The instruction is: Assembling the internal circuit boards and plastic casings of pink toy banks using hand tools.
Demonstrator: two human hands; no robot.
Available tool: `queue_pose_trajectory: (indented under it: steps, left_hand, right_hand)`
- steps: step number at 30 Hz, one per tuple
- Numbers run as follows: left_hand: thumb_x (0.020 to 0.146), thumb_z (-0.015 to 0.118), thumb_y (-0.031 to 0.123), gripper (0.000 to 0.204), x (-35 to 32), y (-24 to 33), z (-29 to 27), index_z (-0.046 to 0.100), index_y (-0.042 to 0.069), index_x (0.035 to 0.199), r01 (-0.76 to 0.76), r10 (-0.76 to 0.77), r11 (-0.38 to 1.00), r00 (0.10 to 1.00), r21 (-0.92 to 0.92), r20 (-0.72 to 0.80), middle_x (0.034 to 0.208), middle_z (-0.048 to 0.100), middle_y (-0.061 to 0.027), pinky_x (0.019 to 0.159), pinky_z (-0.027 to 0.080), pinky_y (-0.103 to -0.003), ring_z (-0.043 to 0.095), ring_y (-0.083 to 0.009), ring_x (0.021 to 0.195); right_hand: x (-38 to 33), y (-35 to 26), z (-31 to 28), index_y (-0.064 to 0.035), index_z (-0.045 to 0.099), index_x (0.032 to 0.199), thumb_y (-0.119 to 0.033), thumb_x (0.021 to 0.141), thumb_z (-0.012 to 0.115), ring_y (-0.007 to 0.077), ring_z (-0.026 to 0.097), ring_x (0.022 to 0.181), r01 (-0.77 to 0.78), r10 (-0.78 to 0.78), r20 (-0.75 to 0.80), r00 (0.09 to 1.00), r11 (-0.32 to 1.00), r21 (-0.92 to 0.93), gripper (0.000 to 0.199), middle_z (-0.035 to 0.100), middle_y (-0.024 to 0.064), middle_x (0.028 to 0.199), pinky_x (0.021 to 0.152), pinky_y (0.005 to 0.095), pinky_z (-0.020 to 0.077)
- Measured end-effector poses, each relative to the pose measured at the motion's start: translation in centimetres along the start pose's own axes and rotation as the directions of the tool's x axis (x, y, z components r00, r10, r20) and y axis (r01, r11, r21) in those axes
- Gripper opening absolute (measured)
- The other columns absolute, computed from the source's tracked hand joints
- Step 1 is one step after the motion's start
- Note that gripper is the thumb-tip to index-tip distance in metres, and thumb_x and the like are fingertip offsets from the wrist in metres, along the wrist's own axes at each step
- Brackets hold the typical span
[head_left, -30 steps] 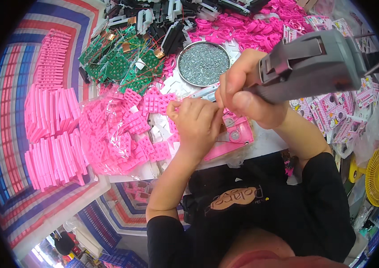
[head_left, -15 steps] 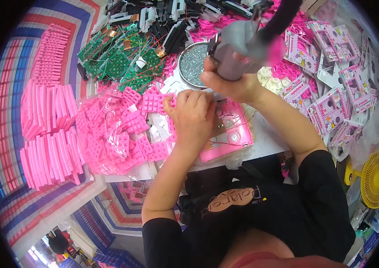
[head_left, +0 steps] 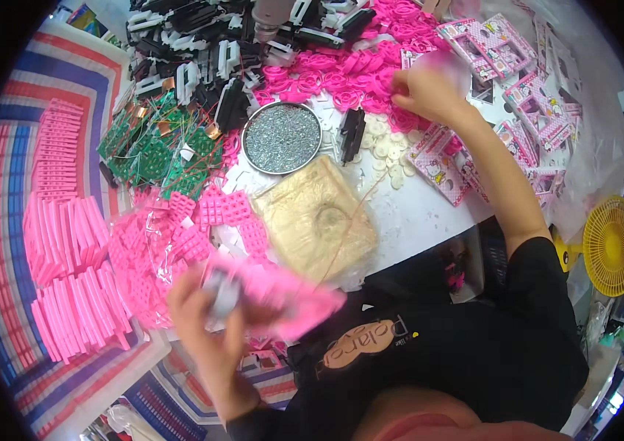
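- The left hand point(head_left: 205, 312) is low and near the body, well below the round metal dish point(head_left: 282, 137); its fingers are wrapped around a pink plastic casing point(head_left: 290, 294), which is blurred and sticks out toward the right of the hand.
- The right hand point(head_left: 426, 92) is stretched out to the right of the dish, fingers curled down into the heap of pink flower-shaped pieces point(head_left: 341, 81); blur hides whether it grips one, so I cannot tell.
- The two hands are well apart, with the dish between them.
- The dish is filled with small grey screws and sits on the white worktop point(head_left: 415, 213).
- Just below the dish lies a tan square pad point(head_left: 312, 217), touching its rim or nearly so.
- Left of the dish is a pile of green circuit boards point(head_left: 154, 151); above it, a heap of black and white parts point(head_left: 194, 44).
- Below and left of the dish are loose pink grid pieces point(head_left: 172, 235), and further left, rows of pink strips point(head_left: 62, 242).
- Right of the dish, small white discs point(head_left: 389, 151) are scattered beside pink printed cards point(head_left: 440, 162).
- Far right of the dish stands a yellow fan point(head_left: 613, 246).
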State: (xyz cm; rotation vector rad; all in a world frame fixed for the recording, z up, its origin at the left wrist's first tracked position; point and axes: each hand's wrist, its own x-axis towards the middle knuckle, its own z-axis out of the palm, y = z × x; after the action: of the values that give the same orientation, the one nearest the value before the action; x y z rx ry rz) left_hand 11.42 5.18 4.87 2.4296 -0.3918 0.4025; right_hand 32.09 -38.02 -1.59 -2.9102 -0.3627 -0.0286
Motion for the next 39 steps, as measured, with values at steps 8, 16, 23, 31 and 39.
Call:
queue_pose_trajectory:
  steps: [8, 16, 23, 31, 39]
  left_hand:
    - [0.075, 0.078, 0.015, 0.052, -11.4, 0.2, -9.9, 0.059, 0.003, 0.121, 0.21, -0.497, 0.833, 0.692, 0.513, 0.524, 0.119, 0.063, -0.0204, 0.1, 0.044, -0.048, 0.058, -0.0388, 0.115]
    - [0.078, 0.079, 0.015, 0.057, -2.4, 1.5, 10.0, 0.059, 0.003, 0.13, -0.083, 0.151, 0.967, 0.948, -0.24, 0.281, 0.132, 0.058, -0.0178, 0.104, 0.043, -0.046, 0.055, -0.036, 0.123]
    - [0.079, 0.077, 0.029, 0.066, -1.6, 0.5, 13.6, 0.056, 0.0, 0.134, -0.208, 0.206, 0.977, 0.837, -0.054, 0.507, 0.137, 0.053, -0.0205, 0.105, 0.042, -0.046, 0.051, -0.0359, 0.128]
    - [0.079, 0.082, 0.032, 0.075, 5.6, -7.9, -3.4, 0.052, 0.005, 0.143, -0.083, 0.085, 0.994, 0.996, 0.07, -0.033, 0.149, 0.049, -0.018, 0.116, 0.033, -0.046, 0.045, -0.0349, 0.139]
    - [0.068, 0.079, 0.072, 0.124, 3.9, -29.5, -32.8, 0.029, -0.001, 0.155, 0.901, -0.823, 0.151, 0.343, 0.407, -0.452, 0.158, 0.032, -0.0281, 0.118, 0.029, -0.056, 0.034, -0.0392, 0.147]
  right_hand:
    - [-1.6, -1.2, 1.8, -0.0055, 0.066, 0.086, -0.02, 0.088, 0.064, 0.0374, 0.068, 0.079, 0.012, -0.037, -0.144, 0.989, 0.985, -0.17, 0.014, 0.068, 0.0158, 0.083, 0.069, 0.0478, 0.0522]
    - [-6.4, -15.8, 4.1, -0.0082, 0.065, 0.083, -0.022, 0.085, 0.067, 0.0311, 0.069, 0.072, 0.437, -0.455, 0.061, 0.889, 0.88, 0.186, 0.014, 0.068, 0.0107, 0.078, 0.062, 0.0428, 0.0532]
    - [-5.9, -16.5, 6.8, -0.0097, 0.067, 0.081, -0.024, 0.081, 0.067, 0.0337, 0.068, 0.072, 0.391, -0.419, 0.23, 0.878, 0.907, 0.157, 0.014, 0.069, 0.0123, 0.076, 0.062, 0.0469, 0.0526]
    - [-5.8, -16.7, 1.9, -0.0045, 0.067, 0.099, -0.01, 0.079, 0.074, 0.0263, 0.063, 0.06, 0.267, -0.353, 0.107, 0.929, 0.843, 0.467, 0.022, 0.065, 0.011, 0.071, 0.057, 0.0379, 0.048]
    - [-6.8, -14.4, 1.5, -0.0011, 0.068, 0.095, -0.007, 0.077, 0.074, 0.0218, 0.059, 0.054, 0.273, -0.375, 0.079, 0.924, 0.789, 0.55, 0.02, 0.062, 0.0104, 0.067, 0.053, 0.0333, 0.0452]
